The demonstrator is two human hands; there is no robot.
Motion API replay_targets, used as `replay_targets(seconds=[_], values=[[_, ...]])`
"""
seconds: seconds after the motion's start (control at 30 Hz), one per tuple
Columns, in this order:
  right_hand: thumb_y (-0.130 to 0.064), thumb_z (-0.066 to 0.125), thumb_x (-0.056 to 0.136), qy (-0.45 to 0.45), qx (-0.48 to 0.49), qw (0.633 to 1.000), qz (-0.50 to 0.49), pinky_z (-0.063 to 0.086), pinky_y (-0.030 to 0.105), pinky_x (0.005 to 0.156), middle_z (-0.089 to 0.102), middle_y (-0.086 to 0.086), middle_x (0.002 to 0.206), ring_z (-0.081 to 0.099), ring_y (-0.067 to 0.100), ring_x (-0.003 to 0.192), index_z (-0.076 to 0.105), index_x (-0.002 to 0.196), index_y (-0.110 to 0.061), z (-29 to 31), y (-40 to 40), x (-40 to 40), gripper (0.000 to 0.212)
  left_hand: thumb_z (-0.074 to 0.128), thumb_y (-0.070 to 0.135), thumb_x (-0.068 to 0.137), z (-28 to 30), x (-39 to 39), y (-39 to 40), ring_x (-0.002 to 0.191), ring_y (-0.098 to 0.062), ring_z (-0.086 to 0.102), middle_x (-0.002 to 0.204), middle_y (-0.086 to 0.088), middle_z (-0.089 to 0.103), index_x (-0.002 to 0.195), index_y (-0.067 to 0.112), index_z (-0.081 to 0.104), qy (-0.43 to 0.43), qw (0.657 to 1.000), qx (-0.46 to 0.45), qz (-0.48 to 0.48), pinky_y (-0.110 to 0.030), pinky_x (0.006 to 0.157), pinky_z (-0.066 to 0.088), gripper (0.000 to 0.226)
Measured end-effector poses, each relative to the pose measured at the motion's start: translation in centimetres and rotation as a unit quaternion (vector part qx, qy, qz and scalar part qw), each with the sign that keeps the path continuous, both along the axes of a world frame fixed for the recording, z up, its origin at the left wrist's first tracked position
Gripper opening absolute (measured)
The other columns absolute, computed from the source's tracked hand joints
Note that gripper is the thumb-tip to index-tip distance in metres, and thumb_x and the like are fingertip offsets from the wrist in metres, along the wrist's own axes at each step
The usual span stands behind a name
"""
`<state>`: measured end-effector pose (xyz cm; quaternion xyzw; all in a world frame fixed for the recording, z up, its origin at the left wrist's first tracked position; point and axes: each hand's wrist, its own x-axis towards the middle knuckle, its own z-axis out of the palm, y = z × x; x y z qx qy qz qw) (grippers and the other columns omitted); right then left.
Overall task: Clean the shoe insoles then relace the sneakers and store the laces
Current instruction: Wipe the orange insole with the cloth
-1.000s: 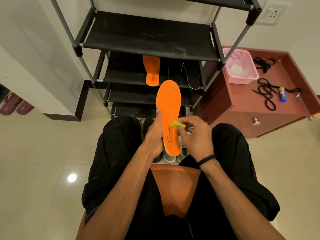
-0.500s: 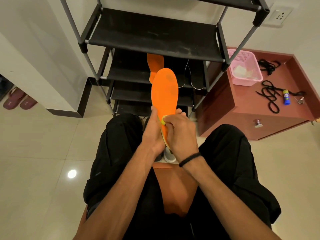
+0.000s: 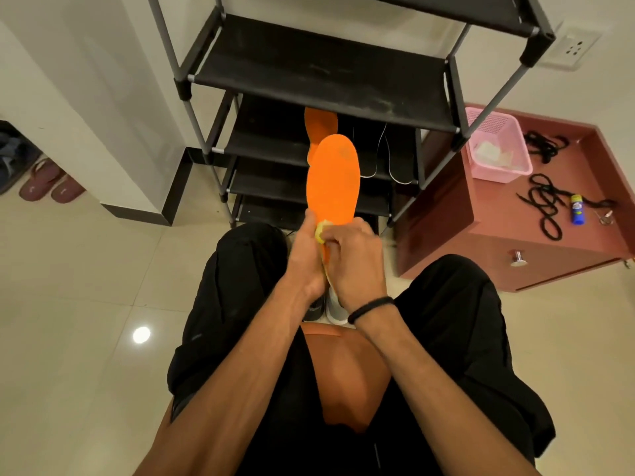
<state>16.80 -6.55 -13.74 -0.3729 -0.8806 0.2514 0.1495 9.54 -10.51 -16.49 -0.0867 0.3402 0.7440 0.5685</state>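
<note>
Orange insole (image 3: 334, 180) stands nearly upright between our knees, toe end up, in front of the black shoe rack (image 3: 323, 77); our left hand (image 3: 305, 259) grips its lower left edge, thumb laid along the side; our right hand (image 3: 354, 259) curls over the heel part, fingers bent and pinching a small yellow cloth (image 3: 320, 232) against the insole's face; the two hands touch each other there. A second orange insole (image 3: 321, 123) lies on a middle shelf of the rack, partly hidden behind the held one; two dark insoles (image 3: 385, 152) with pale edges lie beside it toward the shelf's right end. Grey sneakers (image 3: 335, 309) sit on the floor under our wrists, mostly hidden. On the reddish cabinet (image 3: 488, 231) to the right, a pink basket (image 3: 498, 146) stands at the back left corner; black laces (image 3: 546, 207) sprawl near the middle and another bundle at the back edge; a small blue bottle (image 3: 576, 210) lies just beside the laces.
</note>
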Motion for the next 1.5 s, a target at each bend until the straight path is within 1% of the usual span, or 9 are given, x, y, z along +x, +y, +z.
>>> replay_targets(seconds=[0.23,0.4,0.7,1.0,1.13,1.2,1.27,1.4,1.5], values=[[0.01,0.066,0.083,0.018,0.035,0.997,0.065,0.047,0.023,0.072,0.072,0.003,0.085,0.063,0.02,0.082,0.076,0.085,-0.013,0.6,-2.1,4.3,0.025,0.029,0.064,0.106,0.2,-0.3,0.5,0.109,-0.031,0.067,0.114,-0.02,0.069,0.125,0.0,0.063,-0.003,1.0,0.01,0.004,-0.046,0.116,0.045,0.075],[0.002,0.052,0.083,-0.002,0.062,0.998,-0.01,0.046,0.034,0.062,0.064,0.002,0.078,0.057,0.02,0.076,0.063,0.072,-0.015,0.9,1.1,-0.6,0.023,0.035,0.058,0.108,0.1,0.8,0.4,0.111,-0.029,0.068,0.116,-0.016,0.071,0.13,0.007,0.064,0.013,0.999,0.012,-0.029,-0.046,0.114,0.043,0.063],[-0.012,0.062,0.094,0.024,0.011,0.995,0.093,0.045,0.017,0.073,0.069,-0.003,0.09,0.062,0.012,0.08,0.07,0.089,-0.016,0.7,-3.6,3.6,0.01,0.029,0.065,0.107,-0.4,-1.9,-0.5,0.102,-0.026,0.07,0.117,-0.018,0.072,0.138,0.006,0.06,0.039,0.999,-0.006,0.004,-0.049,0.102,0.055,0.074],[-0.011,0.081,0.08,0.042,0.011,0.996,0.072,0.05,0.023,0.075,0.065,-0.006,0.094,0.059,0.011,0.084,0.061,0.082,-0.018,-0.2,-3.2,6.7,0.021,0.034,0.066,0.105,-0.4,-1.6,0.0,0.098,-0.026,0.071,0.118,-0.017,0.072,0.142,0.004,0.058,-0.032,0.999,0.012,0.031,-0.046,0.1,0.055,0.076],[-0.009,0.075,0.08,-0.049,0.037,0.995,0.073,0.055,0.034,0.067,0.061,-0.008,0.081,0.058,0.012,0.075,0.059,0.081,-0.021,-0.7,-1.9,7.8,0.02,0.033,0.062,0.107,-0.5,-2.4,-0.2,0.086,-0.022,0.066,0.106,-0.014,0.07,0.143,0.004,0.056,-0.049,0.995,0.046,0.08,-0.035,0.081,0.056,0.072],[-0.009,0.077,0.08,-0.002,-0.076,0.997,0.004,0.06,0.035,0.071,0.068,-0.009,0.079,0.066,0.011,0.073,0.067,0.08,-0.02,-1.1,-0.8,8.8,0.016,0.032,0.064,0.106,-0.1,-2.8,-0.4,0.079,-0.018,0.062,0.102,-0.012,0.069,0.138,0.007,0.056,-0.023,0.994,0.059,0.086,-0.029,0.067,0.051,0.069],[-0.002,0.077,0.083,0.132,-0.264,0.95,-0.105,0.062,0.039,0.081,0.076,0.001,0.083,0.074,0.018,0.08,0.073,0.086,-0.015,-0.7,0.5,9.5,0.014,0.038,0.065,0.104,-0.2,-2.7,-0.3,0.072,-0.015,0.058,0.096,-0.009,0.069,0.132,0.009,0.059,0.051,0.996,0.015,0.067,-0.026,0.06,0.047,0.066],[0.004,0.063,0.093,0.324,-0.52,0.764,-0.201,0.06,0.043,0.09,0.073,0.023,0.109,0.071,0.036,0.102,0.067,0.108,0.001,0.2,2.8,9.7,0.015,0.067,0.037,0.1,-0.6,-0.7,0.1,0.067,-0.015,0.06,0.091,-0.011,0.068,0.115,0.002,0.069,0.2,0.973,-0.109,-0.025,-0.028,0.06,0.05,0.038],[0.003,0.061,0.094,0.349,-0.542,0.738,-0.199,0.06,0.04,0.089,0.07,0.025,0.117,0.07,0.034,0.104,0.066,0.11,0.001,0.1,4.0,8.8,0.017,0.076,0.018,0.095,-0.7,0.9,0.1,0.068,-0.016,0.06,0.086,-0.009,0.067,0.107,0.004,0.071,0.239,0.96,-0.115,-0.093,-0.029,0.061,0.05,0.02]])
